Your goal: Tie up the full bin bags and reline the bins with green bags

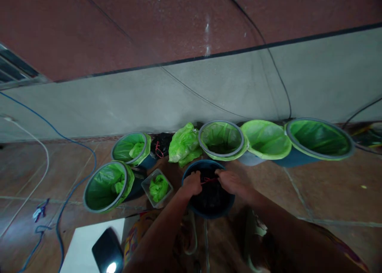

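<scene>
Cord (209, 180), red, runs b/w L hand (193, 182) & R hand (230, 181); fingers curled in, each appar. pinching an end. Black bag (211, 199) sits inside blue bin (205, 217), on floor. Best: pull both sides evenly, keep cord centred over bag, no yanking; thin plastic prob. tears.

Dim, cool-green cast. Blown glare spot on the dark device (104, 245) at the white slab (79, 243)'s right side. Black bag (210, 199) in the blue bucket (184, 177) crushed near-black. Wide-angle stretch on the rightmost bin (301, 158), floor (331, 193)'s wall-side edge. Fine detail soft.
</scene>
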`<state>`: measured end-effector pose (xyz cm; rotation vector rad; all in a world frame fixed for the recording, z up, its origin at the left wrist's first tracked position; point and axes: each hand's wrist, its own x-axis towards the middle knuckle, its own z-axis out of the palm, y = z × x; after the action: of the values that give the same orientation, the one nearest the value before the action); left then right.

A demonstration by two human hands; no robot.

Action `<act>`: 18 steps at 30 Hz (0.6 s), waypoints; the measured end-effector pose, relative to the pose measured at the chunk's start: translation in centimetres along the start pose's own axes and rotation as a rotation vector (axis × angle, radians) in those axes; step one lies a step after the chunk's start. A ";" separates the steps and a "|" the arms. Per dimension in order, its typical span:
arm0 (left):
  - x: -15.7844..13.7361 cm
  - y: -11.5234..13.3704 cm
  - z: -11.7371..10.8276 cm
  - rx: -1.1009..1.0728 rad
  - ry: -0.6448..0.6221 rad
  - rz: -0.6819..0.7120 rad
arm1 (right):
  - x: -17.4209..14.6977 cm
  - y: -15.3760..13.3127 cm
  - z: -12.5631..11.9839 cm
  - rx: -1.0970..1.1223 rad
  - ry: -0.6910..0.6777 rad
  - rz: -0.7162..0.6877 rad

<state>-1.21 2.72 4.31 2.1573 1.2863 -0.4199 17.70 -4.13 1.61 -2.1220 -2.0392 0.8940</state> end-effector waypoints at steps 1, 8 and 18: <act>0.0 -0.1 0.3 0.001 -0.057 0.002 | 0.0 -0.2 -0.1 0.009 -0.015 0.001; 0.9 -0.8 4.6 -0.008 -0.185 0.058 | -0.3 -0.8 0.6 -0.043 -0.199 -0.049; 2.5 0.9 4.2 -0.172 0.078 0.116 | 0.0 -0.9 3.1 -0.023 -0.180 -0.095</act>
<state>0.88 1.54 -0.03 2.1069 1.1860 -0.1726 15.51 -5.05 -0.56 -2.0022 -2.2235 1.0880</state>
